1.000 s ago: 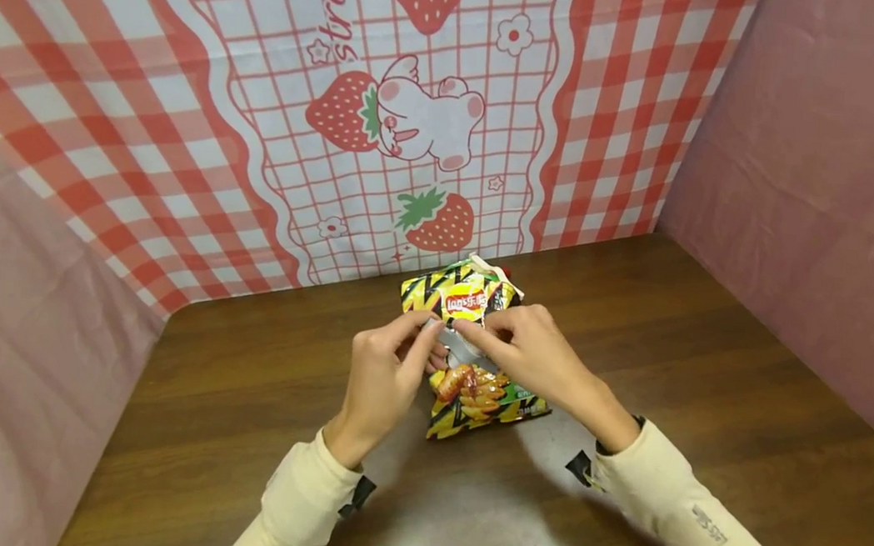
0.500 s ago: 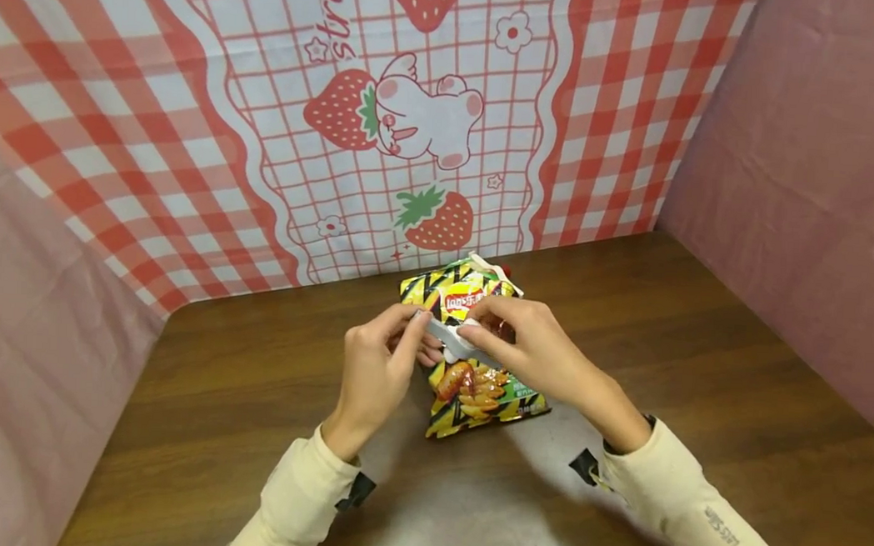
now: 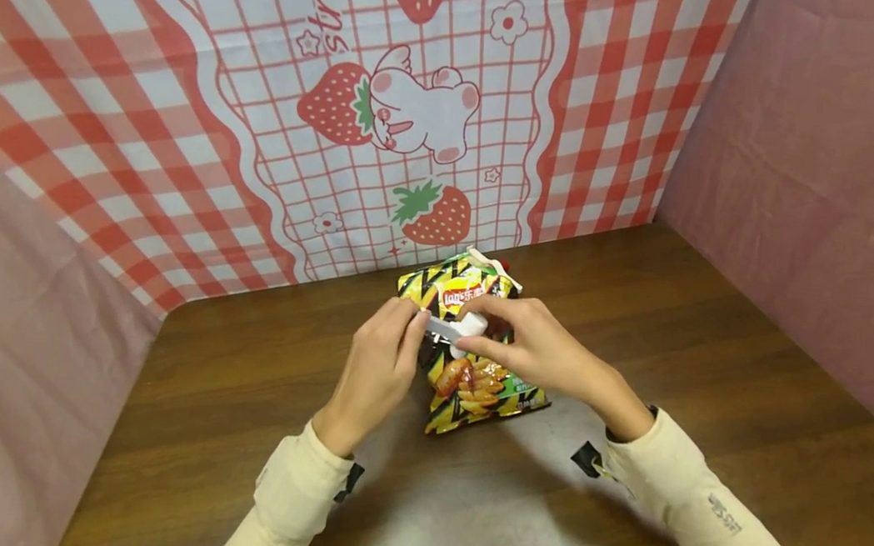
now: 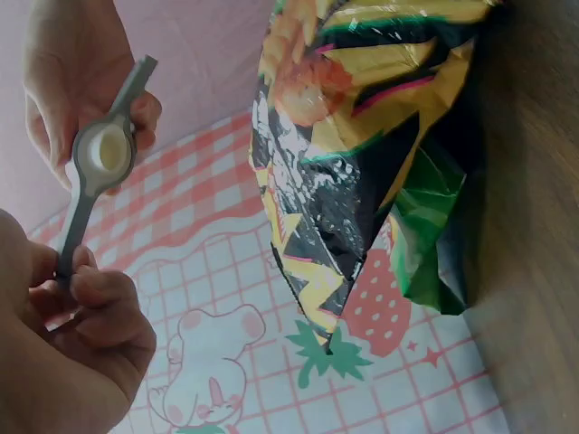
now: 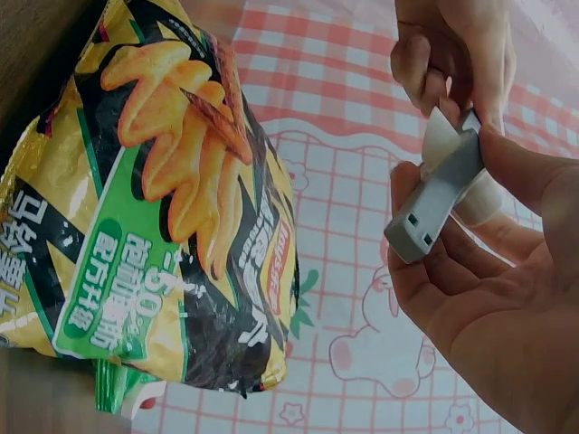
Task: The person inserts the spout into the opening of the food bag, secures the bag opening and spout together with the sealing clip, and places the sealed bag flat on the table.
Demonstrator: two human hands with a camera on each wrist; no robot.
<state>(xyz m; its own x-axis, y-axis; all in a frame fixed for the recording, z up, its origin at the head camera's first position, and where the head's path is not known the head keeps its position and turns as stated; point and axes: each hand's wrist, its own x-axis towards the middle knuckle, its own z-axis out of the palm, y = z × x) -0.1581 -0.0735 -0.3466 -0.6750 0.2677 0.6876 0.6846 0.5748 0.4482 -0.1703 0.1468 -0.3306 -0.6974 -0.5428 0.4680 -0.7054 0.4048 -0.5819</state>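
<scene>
Above a bag of chips [image 3: 478, 392], both hands hold what looks like a grey bag clip [image 3: 443, 329] with a round white spout. The left hand [image 3: 379, 353] pinches one end of the grey bar between thumb and fingers. Around the other end, near the white part, curl the thumb and fingers of the right hand [image 3: 533, 346]. Seen from the left wrist, the clip [image 4: 83, 201] has a ring around a white opening. In the right wrist view, two small square holes mark the end of the bar [image 5: 434, 203].
Behind the chip bag's top edge lie a white strip [image 3: 492, 265], a small red thing and a green packet [image 4: 430, 226], partly hidden. A strawberry-print cloth [image 3: 431, 122] hangs at the back of the wooden table [image 3: 249, 395]; pink cloth [image 3: 803, 178] hangs at the sides.
The clip has turned in the hands, so that its white spout now shows from above beside the right fingers. The right fingers have spread wider around it. The chip bag stays put.
</scene>
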